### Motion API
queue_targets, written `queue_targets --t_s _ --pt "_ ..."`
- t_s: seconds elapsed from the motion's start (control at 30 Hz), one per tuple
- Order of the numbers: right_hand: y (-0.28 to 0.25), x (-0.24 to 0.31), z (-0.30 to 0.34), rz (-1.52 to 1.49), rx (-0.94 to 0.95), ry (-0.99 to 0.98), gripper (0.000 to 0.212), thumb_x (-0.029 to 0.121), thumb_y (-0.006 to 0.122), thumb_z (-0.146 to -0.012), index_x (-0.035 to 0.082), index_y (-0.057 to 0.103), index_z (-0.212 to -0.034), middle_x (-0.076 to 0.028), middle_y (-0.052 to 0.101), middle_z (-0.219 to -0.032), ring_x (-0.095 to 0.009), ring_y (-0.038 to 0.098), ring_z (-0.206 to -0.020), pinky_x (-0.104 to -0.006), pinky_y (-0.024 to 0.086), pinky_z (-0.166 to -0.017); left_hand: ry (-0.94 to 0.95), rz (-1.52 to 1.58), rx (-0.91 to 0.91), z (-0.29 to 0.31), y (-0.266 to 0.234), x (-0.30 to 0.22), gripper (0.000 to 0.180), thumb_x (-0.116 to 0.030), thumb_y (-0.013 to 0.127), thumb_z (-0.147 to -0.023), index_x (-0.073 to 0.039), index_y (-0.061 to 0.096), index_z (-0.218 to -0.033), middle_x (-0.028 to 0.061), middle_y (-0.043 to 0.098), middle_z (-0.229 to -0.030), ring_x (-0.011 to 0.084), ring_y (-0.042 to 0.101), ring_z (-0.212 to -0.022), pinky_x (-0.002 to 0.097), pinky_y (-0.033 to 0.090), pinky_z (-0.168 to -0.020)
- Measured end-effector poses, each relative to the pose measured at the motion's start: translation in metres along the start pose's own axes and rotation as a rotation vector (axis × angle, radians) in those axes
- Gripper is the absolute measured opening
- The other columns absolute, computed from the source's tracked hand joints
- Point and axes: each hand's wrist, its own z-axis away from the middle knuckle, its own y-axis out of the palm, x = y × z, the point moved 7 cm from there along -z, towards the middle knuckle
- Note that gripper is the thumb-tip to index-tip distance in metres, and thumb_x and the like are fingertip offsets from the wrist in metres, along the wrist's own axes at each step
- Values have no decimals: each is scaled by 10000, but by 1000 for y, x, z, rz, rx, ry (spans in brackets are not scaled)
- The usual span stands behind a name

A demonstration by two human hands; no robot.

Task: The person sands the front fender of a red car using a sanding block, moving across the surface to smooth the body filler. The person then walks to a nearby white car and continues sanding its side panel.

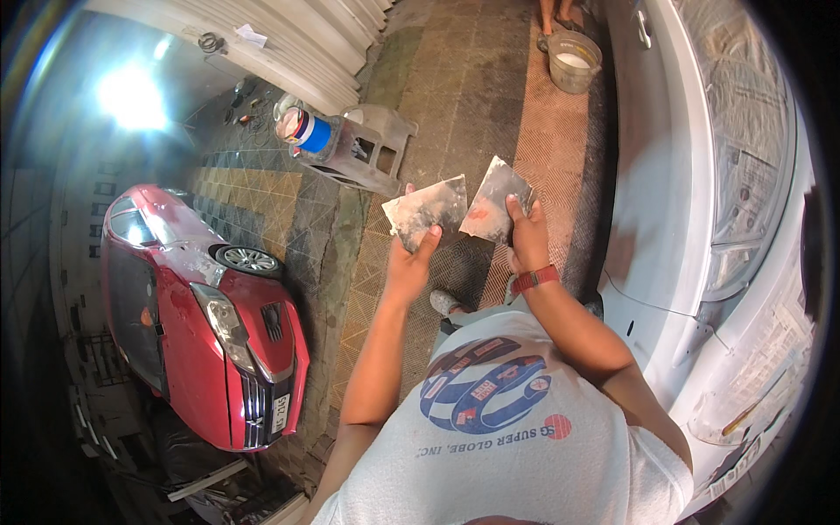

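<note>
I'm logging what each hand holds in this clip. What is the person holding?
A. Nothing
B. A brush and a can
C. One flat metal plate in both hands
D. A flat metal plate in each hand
D: the left hand grips one smeared flat metal plate by its lower edge, and the right hand grips a second plate with a pinkish smear, the two held side by side above the tiled floor.

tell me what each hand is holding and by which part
The left hand holds a flat metal spreader plate by its lower edge; the right hand holds a second smeared plate by its lower right corner.
</note>
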Motion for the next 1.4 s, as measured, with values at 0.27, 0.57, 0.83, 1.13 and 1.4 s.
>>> queue_targets --t_s 0.27,0.57,0.83,1.13,1.4 --pt "22 20 -7 64 218 22 380 107 651 -1065 5 521 -1407 -161 687 -1260 -214 717 -1090 -350 628 -933 71 -51 68 0 -3 -7 704 -246 648 -1089 13 319 -1655 152 496 -1604 227 492 -1444 371 377 -1200" --pt "38 27 -7 265 198 -119 422 124 696 -1037 -6 545 -1409 -105 696 -1239 -167 706 -1064 -322 609 -883 83 -253 20 8 3 -17 477 -327 647 -1091 22 624 -1415 144 736 -1278 223 660 -1218 376 482 -1072" --pt "49 15 -17 264 244 -152 358 114 676 -1046 6 568 -1369 -85 698 -1217 -152 691 -1064 -317 596 -897 -6 -522 -38 11 0 -29 422 -352 651 -1084 49 714 -1199 183 747 -917 225 698 -858 408 537 -818" --pt "108 37 30 384 597 -121 380 115 685 -1040 16 564 -1386 -91 674 -1248 -142 651 -1130 -325 567 -953 -184 -559 70 19 -1 -35 468 -386 661 -1080 69 697 -1182 191 745 -921 249 708 -884 424 533 -835" --pt "116 60 34 938 745 -495 441 182 702 -1036 -30 570 -1399 -141 687 -1309 -157 654 -1181 -342 540 -1006 -220 -305 311 28 2 -14 585 -434 659 -1077 34 569 -1417 144 694 -1317 208 627 -1218 371 468 -1084"
